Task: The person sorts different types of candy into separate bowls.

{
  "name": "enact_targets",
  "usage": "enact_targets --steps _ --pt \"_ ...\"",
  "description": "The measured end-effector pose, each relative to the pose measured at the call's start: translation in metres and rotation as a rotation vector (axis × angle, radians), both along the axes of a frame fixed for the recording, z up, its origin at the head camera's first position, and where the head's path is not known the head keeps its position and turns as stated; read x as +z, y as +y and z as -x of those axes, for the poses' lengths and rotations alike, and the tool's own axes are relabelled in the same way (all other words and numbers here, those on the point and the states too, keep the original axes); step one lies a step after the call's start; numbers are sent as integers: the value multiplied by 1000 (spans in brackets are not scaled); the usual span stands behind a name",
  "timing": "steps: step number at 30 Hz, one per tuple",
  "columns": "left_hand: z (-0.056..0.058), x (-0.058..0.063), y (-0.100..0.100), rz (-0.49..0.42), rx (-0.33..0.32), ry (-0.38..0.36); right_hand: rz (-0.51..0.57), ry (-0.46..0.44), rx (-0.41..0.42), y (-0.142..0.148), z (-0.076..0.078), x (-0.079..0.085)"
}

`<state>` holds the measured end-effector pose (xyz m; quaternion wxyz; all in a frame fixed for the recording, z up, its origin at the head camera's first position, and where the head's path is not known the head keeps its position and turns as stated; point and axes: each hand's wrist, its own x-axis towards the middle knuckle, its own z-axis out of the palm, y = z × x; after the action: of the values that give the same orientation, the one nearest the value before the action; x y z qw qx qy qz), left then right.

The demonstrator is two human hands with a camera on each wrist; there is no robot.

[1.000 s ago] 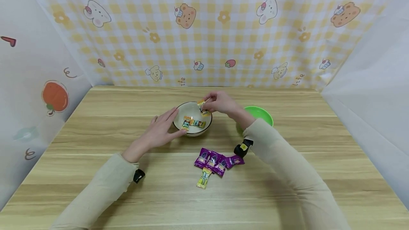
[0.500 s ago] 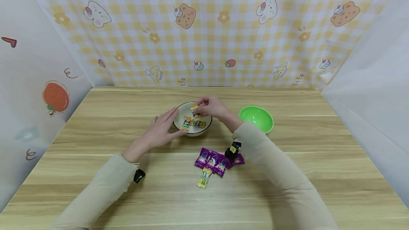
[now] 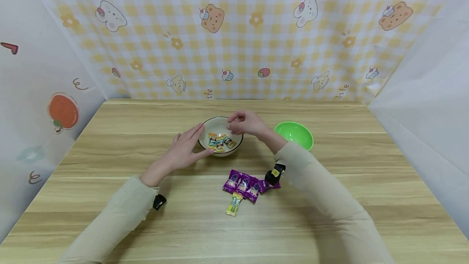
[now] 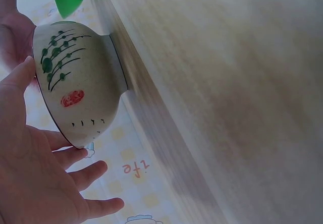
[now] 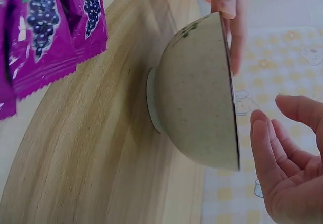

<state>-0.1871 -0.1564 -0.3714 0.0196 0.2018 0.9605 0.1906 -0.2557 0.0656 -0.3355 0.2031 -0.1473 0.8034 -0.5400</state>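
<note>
Cream-coloured, the bowl (image 3: pixel 216 125) with yellow candies (image 3: pixel 220 143) inside is touched at its rim by spread fingers of the left hand (image 3: pixel 185 148), presumably for steadiness; the right hand (image 3: pixel 248 124) (thumb and fingertips parted, nothing held) is poised at its opposite side.

Cream bowl (image 3: pixel 217 125) flanked by hands (image 3: pixel 182 150), tabletop (image 3: pixel 370 162) free far right
</note>
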Motion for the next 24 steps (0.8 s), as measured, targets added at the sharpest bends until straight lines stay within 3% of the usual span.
enact_targets --steps 5,13,24 --pt "0 1 0 -5 2 -3 46 -26 139 14 -7 4" --pt "0 0 0 0 4 3 29 -64 344 32 -24 0" --pt "0 -1 0 4 4 7 43 -123 529 44 -46 -18"
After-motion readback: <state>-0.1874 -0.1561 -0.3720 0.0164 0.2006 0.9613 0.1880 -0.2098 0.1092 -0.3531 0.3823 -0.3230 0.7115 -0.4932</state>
